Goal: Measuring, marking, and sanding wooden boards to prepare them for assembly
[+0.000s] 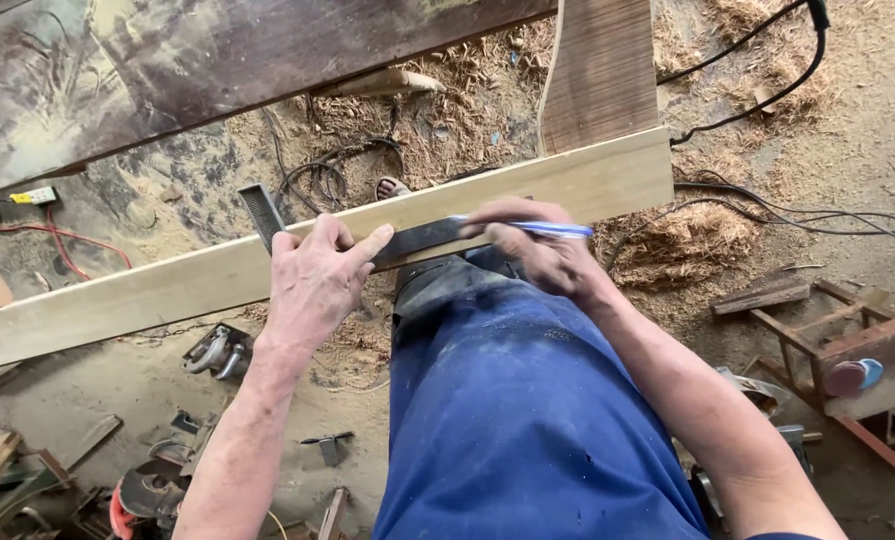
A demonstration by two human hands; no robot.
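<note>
Head camera, looking steeply down

It sits close above the plank, which crosses the frame's middle; floor fills the edges.
</note>
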